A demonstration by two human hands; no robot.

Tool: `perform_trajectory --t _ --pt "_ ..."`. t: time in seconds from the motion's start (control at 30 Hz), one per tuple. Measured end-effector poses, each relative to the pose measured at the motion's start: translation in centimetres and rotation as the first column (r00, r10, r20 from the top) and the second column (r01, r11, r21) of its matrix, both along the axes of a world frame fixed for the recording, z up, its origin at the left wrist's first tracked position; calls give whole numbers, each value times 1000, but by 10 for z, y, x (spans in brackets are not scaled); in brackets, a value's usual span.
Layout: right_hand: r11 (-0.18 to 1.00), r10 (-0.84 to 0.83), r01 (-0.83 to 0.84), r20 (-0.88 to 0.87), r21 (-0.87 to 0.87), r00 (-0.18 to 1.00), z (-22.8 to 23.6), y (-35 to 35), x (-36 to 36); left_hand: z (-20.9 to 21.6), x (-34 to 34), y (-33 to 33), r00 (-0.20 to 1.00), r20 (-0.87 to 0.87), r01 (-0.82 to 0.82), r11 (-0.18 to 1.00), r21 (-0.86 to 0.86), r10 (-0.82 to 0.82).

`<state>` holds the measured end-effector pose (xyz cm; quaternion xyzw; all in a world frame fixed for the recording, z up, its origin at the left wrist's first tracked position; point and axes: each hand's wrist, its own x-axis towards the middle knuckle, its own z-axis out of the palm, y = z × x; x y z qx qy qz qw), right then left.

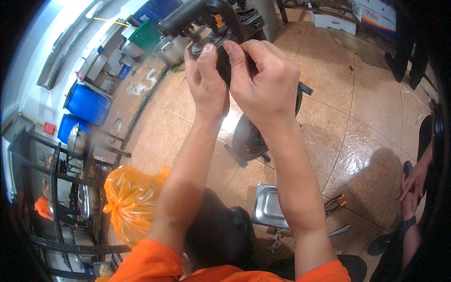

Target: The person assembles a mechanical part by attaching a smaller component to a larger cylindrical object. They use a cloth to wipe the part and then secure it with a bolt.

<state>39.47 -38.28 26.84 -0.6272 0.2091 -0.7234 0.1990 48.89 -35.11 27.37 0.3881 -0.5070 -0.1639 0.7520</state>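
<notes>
A black metal machine (197, 18) with a thick curved pipe-like arm stands in front of me at the top of the head view. Both my arms reach up to it. My left hand (206, 84) is closed against its near side, thumb up and fingers curled. Right beside it, my right hand (265, 77) is also closed, the thumb pressed to the bent forefinger. Whatever the two hands pinch between them is hidden behind the fingers. Below my wrists the machine's dark round lower part (249, 141) shows near the floor.
An orange plastic bag (134, 202) sits at my left, by a black metal rack (56, 188). A steel pan (270, 207) and orange-handled pliers (336, 204) lie on the tiled floor. Blue barrels (87, 103) stand far left. Another person's hand (416, 178) is at the right.
</notes>
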Motion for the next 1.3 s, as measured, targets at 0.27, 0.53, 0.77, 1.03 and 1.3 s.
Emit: perform_trajectory --t 0.27,0.53,0.77,1.03,1.3 --pt "994 60 -45 147 -102 987 0 -2 2 -1 3 -3 1000 -20 -1 1000 20 1" --pt "993 44 -33 95 -115 994 -2 4 -2 0 1 -2 999 -31 -21 1000 7 21" --pt "993 5 2 60 -115 998 -4 4 -3 -1 3 -2 999 -30 -18 1000 8 18" --pt "996 -31 35 46 -81 998 -2 2 1 -2 5 -5 998 -43 -36 999 -26 35" --pt "997 3 1 52 -82 999 5 1 0 -1 3 -1 997 -28 -79 997 -17 78"
